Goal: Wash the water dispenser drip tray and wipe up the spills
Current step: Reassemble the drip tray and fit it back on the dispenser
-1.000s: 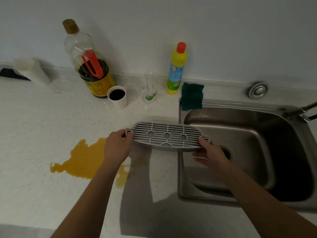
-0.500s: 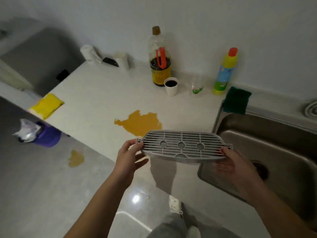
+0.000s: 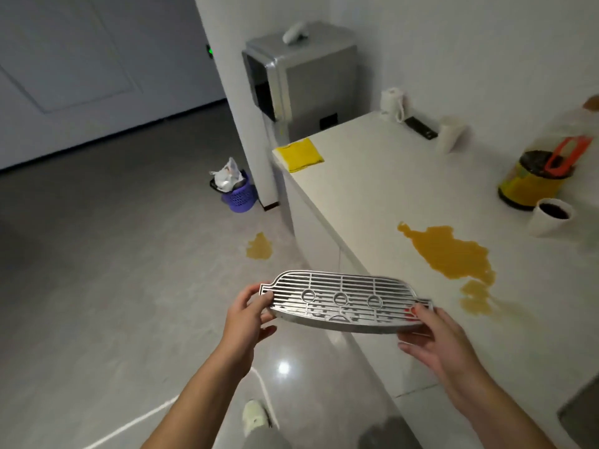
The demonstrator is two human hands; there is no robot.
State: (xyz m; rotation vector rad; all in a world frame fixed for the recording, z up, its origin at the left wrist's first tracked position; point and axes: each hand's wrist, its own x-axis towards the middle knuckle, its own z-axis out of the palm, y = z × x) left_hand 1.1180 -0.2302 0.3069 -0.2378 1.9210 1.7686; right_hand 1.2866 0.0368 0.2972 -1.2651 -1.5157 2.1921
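Observation:
I hold the grey slotted drip tray (image 3: 343,301) level in the air over the counter's front edge. My left hand (image 3: 246,315) grips its left end and my right hand (image 3: 431,335) grips its right end. An orange spill (image 3: 450,251) spreads on the white counter (image 3: 372,176) beyond the tray. A smaller orange puddle (image 3: 259,246) lies on the grey floor. The silver water dispenser (image 3: 298,76) stands past the counter's far end. A yellow cloth (image 3: 299,154) lies on the counter's far corner.
A bottle of dark liquid with a red handle (image 3: 544,170) and a white cup of dark liquid (image 3: 551,217) stand at the right. A purple bin with a bag (image 3: 236,189) sits on the floor by the dispenser. A kettle (image 3: 392,103) and another white cup (image 3: 449,134) stand by the wall.
The view has swung left, away from the sink and towards the dispenser and floor. Both hands have carried the tray from over the sink's left edge to the counter's front edge.

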